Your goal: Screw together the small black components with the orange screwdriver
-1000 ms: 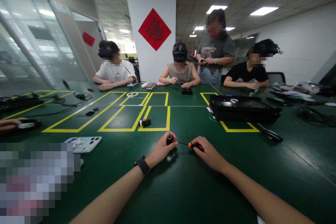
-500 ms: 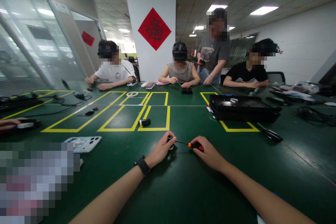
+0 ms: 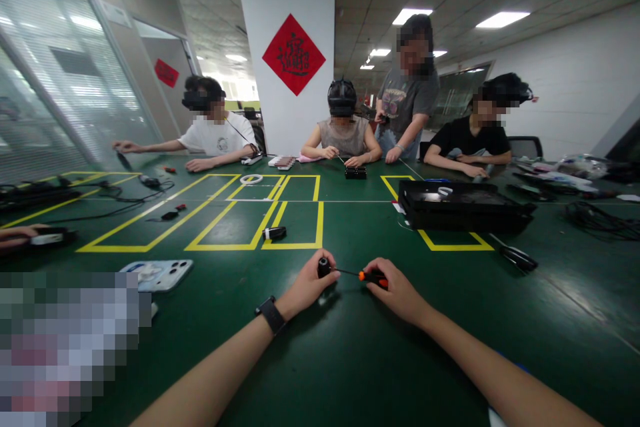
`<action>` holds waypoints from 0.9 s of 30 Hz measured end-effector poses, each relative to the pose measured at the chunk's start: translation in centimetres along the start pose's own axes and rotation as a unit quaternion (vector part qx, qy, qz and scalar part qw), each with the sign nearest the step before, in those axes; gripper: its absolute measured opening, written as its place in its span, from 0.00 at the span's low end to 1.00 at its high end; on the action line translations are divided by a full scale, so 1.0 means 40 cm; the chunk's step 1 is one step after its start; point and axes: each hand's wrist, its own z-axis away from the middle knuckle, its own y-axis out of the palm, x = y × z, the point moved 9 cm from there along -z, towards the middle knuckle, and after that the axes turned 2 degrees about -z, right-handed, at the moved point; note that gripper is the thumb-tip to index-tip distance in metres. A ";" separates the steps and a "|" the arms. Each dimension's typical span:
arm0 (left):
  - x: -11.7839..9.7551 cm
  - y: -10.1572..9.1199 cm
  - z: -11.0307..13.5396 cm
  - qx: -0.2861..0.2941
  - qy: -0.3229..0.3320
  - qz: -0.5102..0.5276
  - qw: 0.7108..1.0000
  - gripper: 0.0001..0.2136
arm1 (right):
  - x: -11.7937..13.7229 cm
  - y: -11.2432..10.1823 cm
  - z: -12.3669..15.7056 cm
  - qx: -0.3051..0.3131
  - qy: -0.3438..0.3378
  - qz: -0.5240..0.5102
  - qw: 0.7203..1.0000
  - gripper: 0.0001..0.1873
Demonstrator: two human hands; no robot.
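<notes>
My left hand [image 3: 306, 288] is closed around a small black part [image 3: 323, 266] held just above the green table [image 3: 350, 360]. My right hand [image 3: 395, 290] grips a screwdriver [image 3: 373, 276] with an orange and black handle. Its thin shaft points left, and the tip meets the black part. Both hands hover near the table's near middle. A black watch [image 3: 271, 314] sits on my left wrist.
A phone [image 3: 155, 275] lies at the left. A small black piece [image 3: 275, 233] rests on the yellow tape lines [image 3: 320, 213]. A black tray [image 3: 465, 207] and scissors [image 3: 517, 258] are at the right. Several people work at the far side; cables lie at the left.
My hands stay in place with small shifts of the black part. The person at the far left has stretched an arm out leftward. The standing person has leaned onto the table.
</notes>
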 end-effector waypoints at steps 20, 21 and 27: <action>0.003 -0.008 -0.001 -0.014 0.006 -0.009 1.000 0.07 | -0.007 -0.002 -0.001 -0.011 0.012 0.014 1.000 0.07; 0.002 -0.008 -0.001 -0.014 0.005 -0.006 1.000 0.07 | -0.009 -0.001 -0.002 -0.011 0.012 0.015 1.000 0.07; -0.002 -0.004 0.002 -0.014 -0.009 0.008 1.000 0.09 | -0.007 -0.002 -0.003 -0.007 0.013 0.018 1.000 0.08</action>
